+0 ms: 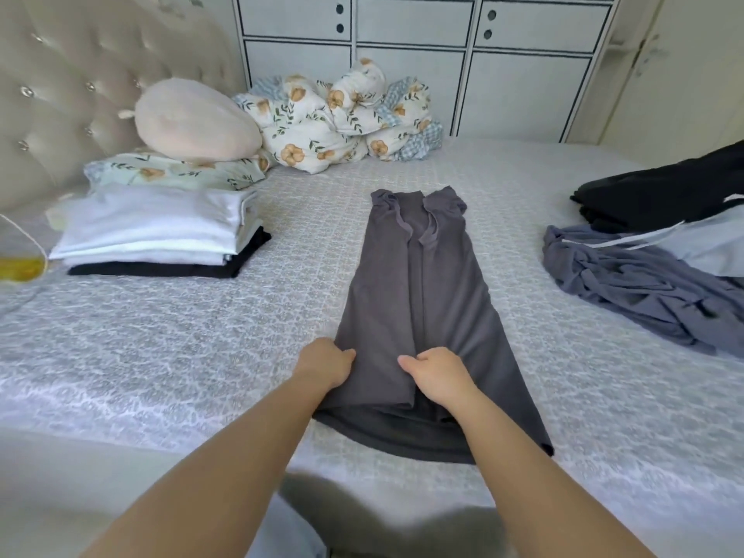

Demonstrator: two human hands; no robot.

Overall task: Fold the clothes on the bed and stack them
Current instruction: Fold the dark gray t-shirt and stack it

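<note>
Gripping grey garment [422, 283], left hand [324, 362], right hand [437, 372]; no writing

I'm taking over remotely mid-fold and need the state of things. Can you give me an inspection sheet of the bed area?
Surface: bed with a pale patterned cover.
Job's things: grey garment lies lengthwise at the centre, sides folded in; folded stack of white and black items at left; unfolded pile of blue, pale and black clothes at right.
Clutter: floral bedding, round cushion, floral pillow, yellow object at the left edge.
Grippers: left hand and right hand both grip the garment near its lower end.
Cables: nothing seen.
Surroundings: tufted headboard, white cabinets.
</note>
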